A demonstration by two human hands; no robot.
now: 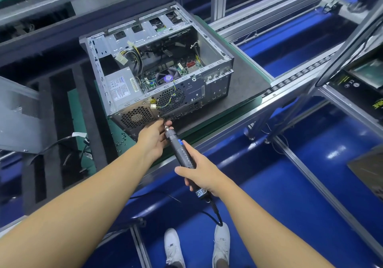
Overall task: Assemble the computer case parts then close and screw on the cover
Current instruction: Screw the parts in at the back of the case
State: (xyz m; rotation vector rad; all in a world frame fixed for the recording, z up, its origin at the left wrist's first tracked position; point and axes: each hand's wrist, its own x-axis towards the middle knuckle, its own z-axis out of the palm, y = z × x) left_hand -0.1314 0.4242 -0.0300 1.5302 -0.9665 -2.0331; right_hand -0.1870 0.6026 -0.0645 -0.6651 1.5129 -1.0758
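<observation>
An open grey computer case point(215, 85) lies on its side on a dark mat, its inside facing up. I see the power supply point(121, 88), a fan and the motherboard inside. My right hand point(202, 173) grips a black electric screwdriver point(182, 150), whose bit points at the lower rear edge of the case. My left hand point(154, 137) pinches the screwdriver's tip at that edge, beside the power supply grille. The grey side cover point(18, 114) rests at the far left, apart from the case.
Several small black screws point(120, 142) lie on the green mat point(75, 110) left of the case. Loose cables point(83, 147) lie among black foam slots. An aluminium roller conveyor rail point(294, 77) runs to the right. The screwdriver cord point(215, 214) hangs above my white shoes.
</observation>
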